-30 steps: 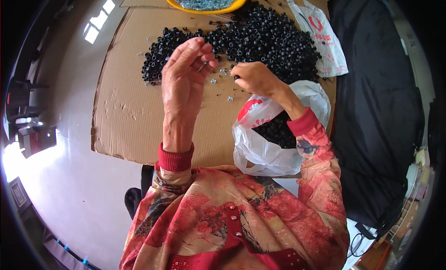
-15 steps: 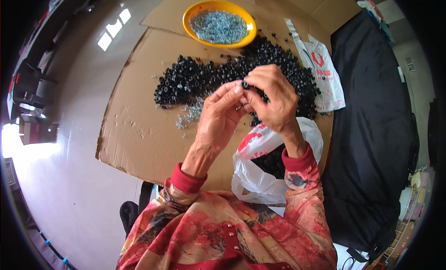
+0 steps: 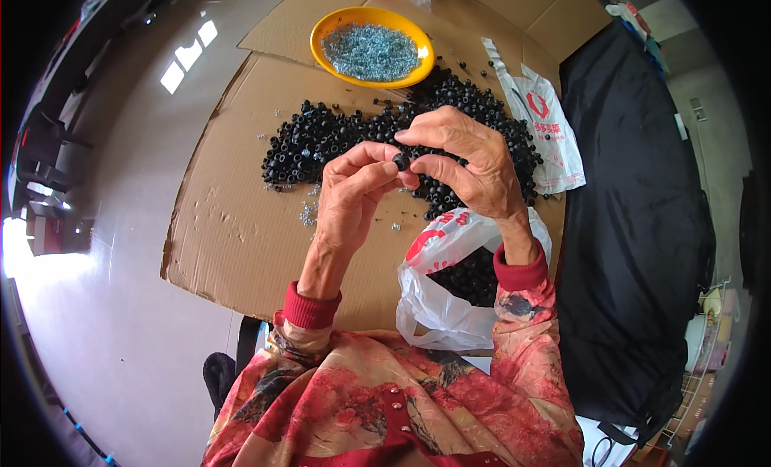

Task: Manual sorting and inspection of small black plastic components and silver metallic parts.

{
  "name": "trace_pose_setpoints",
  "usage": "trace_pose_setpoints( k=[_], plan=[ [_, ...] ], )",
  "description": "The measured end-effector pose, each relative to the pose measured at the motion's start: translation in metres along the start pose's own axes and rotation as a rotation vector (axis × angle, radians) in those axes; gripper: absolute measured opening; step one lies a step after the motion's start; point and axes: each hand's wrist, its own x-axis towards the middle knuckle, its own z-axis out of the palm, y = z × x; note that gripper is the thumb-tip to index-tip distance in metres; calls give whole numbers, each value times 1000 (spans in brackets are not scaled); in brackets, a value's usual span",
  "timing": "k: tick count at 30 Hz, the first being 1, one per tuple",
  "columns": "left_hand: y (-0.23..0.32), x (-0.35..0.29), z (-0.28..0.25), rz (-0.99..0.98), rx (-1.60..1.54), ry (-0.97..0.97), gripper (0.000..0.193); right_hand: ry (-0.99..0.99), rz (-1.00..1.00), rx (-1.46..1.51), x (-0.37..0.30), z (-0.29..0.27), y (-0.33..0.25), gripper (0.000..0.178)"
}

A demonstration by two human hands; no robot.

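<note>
Left hand point(image 3: 351, 195) and right hand point(image 3: 470, 163) meet fingertip to fingertip, both pinched shut on one small black part point(image 3: 401, 160). Part too small to read its axis or facing. It is held above the black pile point(image 3: 337, 134) on the cardboard point(image 3: 233, 234). Yellow bowl point(image 3: 372, 46) of metal bits beyond the pile. White bag point(image 3: 438, 306) of black parts under the right wrist.
</note>
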Motion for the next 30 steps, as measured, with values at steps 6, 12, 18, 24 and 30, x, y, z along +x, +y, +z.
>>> trace_pose_setpoints(
  k=[6, 12, 18, 24, 30],
  plan=[
    [-4, 3, -6, -41, -17, 34, 12, -2, 11, -30, -5, 11, 6, 12],
    [-6, 5, -5, -84, -85, 83, 16, 7, -26, -32, -5, 15, 17, 16],
    [-7, 8, -8, -88, -23, 86, 19, -18, 46, 53, -6, 15, 26, 15],
    [-9, 7, -11, -120, -43, 96, 20, -16, 41, 85, -9, 14, 26, 14],
    [-9, 4, -14, -155, -84, 115, 18, 1, 48, 144, -18, 12, 28, 11]
  ],
)
